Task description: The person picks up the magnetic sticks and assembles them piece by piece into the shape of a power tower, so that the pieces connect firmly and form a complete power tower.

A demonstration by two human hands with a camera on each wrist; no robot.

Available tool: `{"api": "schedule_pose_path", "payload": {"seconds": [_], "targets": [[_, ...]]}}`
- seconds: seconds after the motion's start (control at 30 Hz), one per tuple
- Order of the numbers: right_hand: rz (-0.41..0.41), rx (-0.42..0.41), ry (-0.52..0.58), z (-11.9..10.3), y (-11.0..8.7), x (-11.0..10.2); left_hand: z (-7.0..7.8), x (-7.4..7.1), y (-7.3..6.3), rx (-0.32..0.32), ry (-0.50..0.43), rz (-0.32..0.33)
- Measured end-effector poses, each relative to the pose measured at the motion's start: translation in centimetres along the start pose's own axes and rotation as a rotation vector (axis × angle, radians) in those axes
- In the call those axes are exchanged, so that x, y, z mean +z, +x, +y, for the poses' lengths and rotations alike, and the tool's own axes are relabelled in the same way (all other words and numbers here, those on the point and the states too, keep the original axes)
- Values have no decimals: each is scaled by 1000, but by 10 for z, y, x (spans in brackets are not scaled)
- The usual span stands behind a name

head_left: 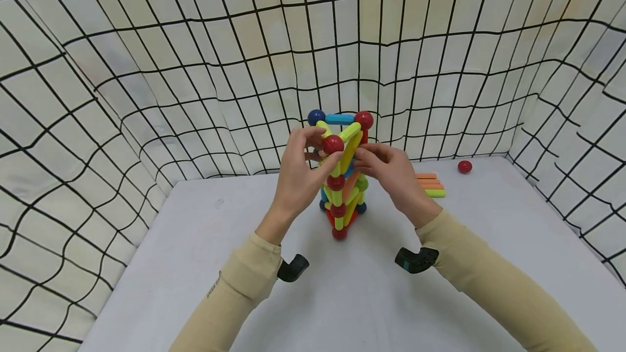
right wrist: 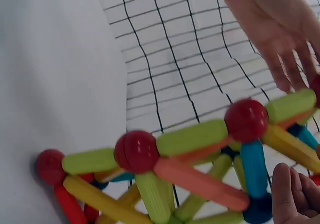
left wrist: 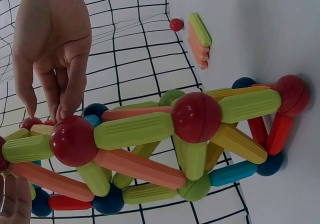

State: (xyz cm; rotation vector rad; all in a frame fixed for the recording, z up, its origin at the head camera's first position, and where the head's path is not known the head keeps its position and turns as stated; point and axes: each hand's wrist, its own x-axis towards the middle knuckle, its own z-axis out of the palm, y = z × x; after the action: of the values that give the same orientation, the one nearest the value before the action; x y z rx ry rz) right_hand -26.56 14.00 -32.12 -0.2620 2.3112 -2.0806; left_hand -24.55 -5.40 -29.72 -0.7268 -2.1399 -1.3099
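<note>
A tall tower of coloured magnetic sticks and balls [head_left: 337,198] stands upright on the white table. Around its top front corner, my left hand [head_left: 304,174] holds the red ball [head_left: 333,144] between thumb and fingers. From the other side my right hand [head_left: 391,173] has its fingertips bent at the upper part, against the slanted yellow stick [head_left: 351,152]. The exact contact of those fingertips is partly hidden. In the left wrist view the right hand [left wrist: 55,44] reaches in above the tower's upper end. A blue ball [head_left: 316,118] and another red ball [head_left: 364,120] form the back top corners.
Behind the right hand lie several loose orange and lime sticks [head_left: 430,184], side by side. A loose red ball [head_left: 464,167] rests farther right, near the table's back edge. White walls with black grid netting [head_left: 220,69] enclose the table at the back and sides.
</note>
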Motion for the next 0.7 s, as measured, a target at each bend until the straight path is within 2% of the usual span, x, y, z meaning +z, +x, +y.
{"api": "schedule_pose_path", "payload": {"seconds": [0.13,0.23,0.3,0.37,0.43,0.5,0.57,0.7], "targets": [[59,-6,32,7,7,-17,-9,3,-14,-56,-13,18],[82,-16,-36,16,14,-26,-16,8,-28,-100,49,-18],[39,-24,-128,23,19,-30,-19,13,-36,-131,122,-67],[-38,-33,-210,31,22,-32,-21,17,-41,-146,180,-104],[-120,-41,-250,37,23,-33,-23,19,-44,-153,202,-120],[-160,-55,-251,41,23,-33,-24,20,-44,-151,190,-115],[-165,-63,-216,43,22,-33,-25,17,-43,-151,170,-105],[-137,-74,-162,42,13,-35,-31,8,-39,-214,144,-77]]}}
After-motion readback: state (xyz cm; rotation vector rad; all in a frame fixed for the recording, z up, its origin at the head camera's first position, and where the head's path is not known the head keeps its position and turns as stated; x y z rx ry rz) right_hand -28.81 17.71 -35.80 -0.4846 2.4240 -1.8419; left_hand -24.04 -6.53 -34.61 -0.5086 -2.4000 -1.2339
